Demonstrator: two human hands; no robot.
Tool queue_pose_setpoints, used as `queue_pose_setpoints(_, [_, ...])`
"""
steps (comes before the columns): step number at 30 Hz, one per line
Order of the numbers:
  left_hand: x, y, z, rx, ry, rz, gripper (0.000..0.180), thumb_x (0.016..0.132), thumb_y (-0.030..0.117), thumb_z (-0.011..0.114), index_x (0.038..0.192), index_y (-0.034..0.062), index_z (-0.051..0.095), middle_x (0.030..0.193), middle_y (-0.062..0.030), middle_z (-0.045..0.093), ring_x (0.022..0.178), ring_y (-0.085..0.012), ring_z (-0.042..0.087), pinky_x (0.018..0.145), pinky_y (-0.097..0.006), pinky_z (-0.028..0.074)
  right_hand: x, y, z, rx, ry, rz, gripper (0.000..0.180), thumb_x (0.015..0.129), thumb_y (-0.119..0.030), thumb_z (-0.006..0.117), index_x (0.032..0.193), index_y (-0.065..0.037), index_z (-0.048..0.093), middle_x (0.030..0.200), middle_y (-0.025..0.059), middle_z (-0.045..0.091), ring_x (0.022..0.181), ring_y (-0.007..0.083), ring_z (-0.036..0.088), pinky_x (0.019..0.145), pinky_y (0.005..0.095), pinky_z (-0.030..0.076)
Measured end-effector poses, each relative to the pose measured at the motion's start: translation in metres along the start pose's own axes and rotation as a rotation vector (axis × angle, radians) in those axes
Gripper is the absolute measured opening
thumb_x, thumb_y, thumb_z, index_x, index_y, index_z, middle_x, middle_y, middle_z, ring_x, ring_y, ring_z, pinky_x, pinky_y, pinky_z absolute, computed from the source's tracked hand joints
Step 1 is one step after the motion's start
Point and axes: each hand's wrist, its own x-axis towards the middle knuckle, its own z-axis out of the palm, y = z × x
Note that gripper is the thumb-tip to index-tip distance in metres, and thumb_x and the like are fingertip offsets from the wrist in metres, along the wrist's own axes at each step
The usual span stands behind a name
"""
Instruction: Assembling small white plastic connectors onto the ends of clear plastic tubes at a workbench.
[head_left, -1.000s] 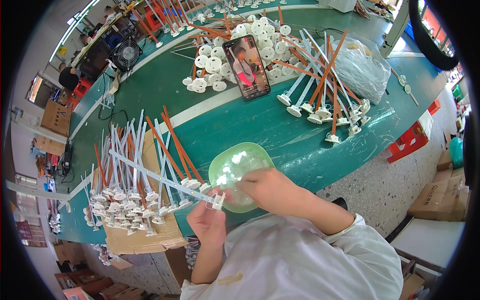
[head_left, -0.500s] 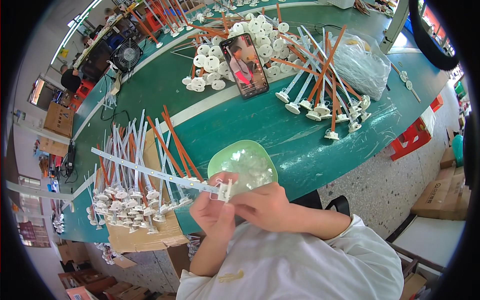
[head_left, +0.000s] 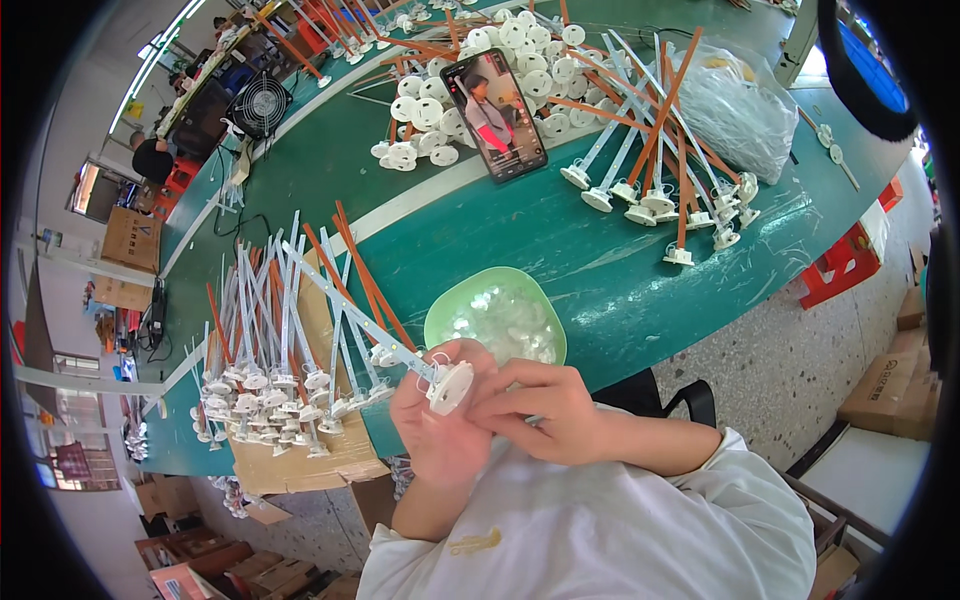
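Above the table's near edge, my left hand point(head_left: 440, 435) is closed around the base end of an LED strip light point(head_left: 350, 308). Its long pale strip slants up to the left, and its white round base point(head_left: 453, 388) now faces me. Beside the base, my right hand point(head_left: 545, 408) has thumb and fingers pinched together near its right edge; whatever they hold, if anything, is too small to make out. Just beyond both hands stands a light green bowl point(head_left: 436, 325) of small clear, shiny pieces point(head_left: 510, 322), partly covered by my fingers.
Left, many white-based strips point(head_left: 265, 395) lie on cardboard point(head_left: 335, 462). A phone point(head_left: 495, 115) leans against a pile of white discs point(head_left: 425, 112). To the right are more strips point(head_left: 665, 200) and a clear plastic bag point(head_left: 735, 110). A red stool point(head_left: 842, 265) stands past the edge.
The strip light has turned in my left hand, so its round base shows face on and the strip points more steeply up. The right fingers have shifted to the base's edge. The view has shifted slightly.
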Motion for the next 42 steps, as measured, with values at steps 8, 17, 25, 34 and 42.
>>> queue_pose_setpoints(8, [-0.002, -0.001, -0.001, 0.063, -0.102, -0.135, 0.058, 0.098, 0.039, 0.053, 0.137, -0.0018, 0.042, 0.121, -0.0156, 0.057, 0.112, -0.0280, 0.047, 0.090, -0.044, 0.043, 0.010, -0.017, -0.015, 0.028, -0.116, 0.286, 0.020, 0.077, 0.001, 0.075, 0.095, -0.005, 0.075, 0.089, 0.0074, 0.068, 0.074, 0.0201, 0.067, 0.055, 0.0271, 0.053])
queue_pose_setpoints(17, [-0.005, -0.005, 0.007, 0.059, -0.108, -0.016, 0.055, 0.089, 0.027, 0.071, 0.136, 0.0054, 0.051, 0.122, -0.0218, 0.057, 0.105, -0.0265, 0.057, 0.087, -0.038, 0.049, -0.003, -0.013, -0.013, -0.036, -0.018, 0.120, 0.024, 0.072, -0.001, 0.079, 0.096, -0.007, 0.076, 0.082, 0.0057, 0.066, 0.070, 0.0191, 0.063, 0.056, 0.0300, 0.051])
queue_pose_setpoints(25, [-0.005, -0.011, 0.008, 0.094, -0.061, 0.053, 0.058, 0.085, 0.023, 0.076, 0.136, 0.0081, 0.051, 0.122, -0.0182, 0.058, 0.105, -0.0267, 0.056, 0.090, -0.041, 0.046, -0.013, -0.010, -0.012, -0.177, 0.100, -0.128, 0.024, 0.069, -0.001, 0.080, 0.092, -0.006, 0.075, 0.084, 0.0065, 0.068, 0.069, 0.0202, 0.061, 0.057, 0.0294, 0.049])
queue_pose_setpoints(34, [-0.020, -0.016, -0.001, 0.059, -0.132, -0.044, 0.064, 0.084, 0.014, 0.077, 0.138, -0.0033, 0.047, 0.133, -0.0219, 0.058, 0.127, -0.0357, 0.053, 0.110, -0.053, 0.039, 0.007, -0.020, -0.040, -0.051, 0.132, -0.239, 0.021, 0.069, 0.001, 0.082, 0.087, -0.003, 0.073, 0.086, 0.0088, 0.072, 0.069, 0.0209, 0.065, 0.059, 0.0294, 0.052])
queue_pose_setpoints(42, [-0.022, -0.020, -0.001, -0.037, -0.167, -0.086, 0.059, 0.086, 0.007, 0.074, 0.138, 0.0000, 0.048, 0.137, -0.0221, 0.055, 0.129, -0.0367, 0.052, 0.110, -0.051, 0.040, 0.008, -0.017, -0.034, -0.157, 0.166, -0.270, 0.021, 0.067, 0.001, 0.081, 0.086, -0.003, 0.073, 0.086, 0.0085, 0.071, 0.070, 0.0216, 0.064, 0.063, 0.0295, 0.054])
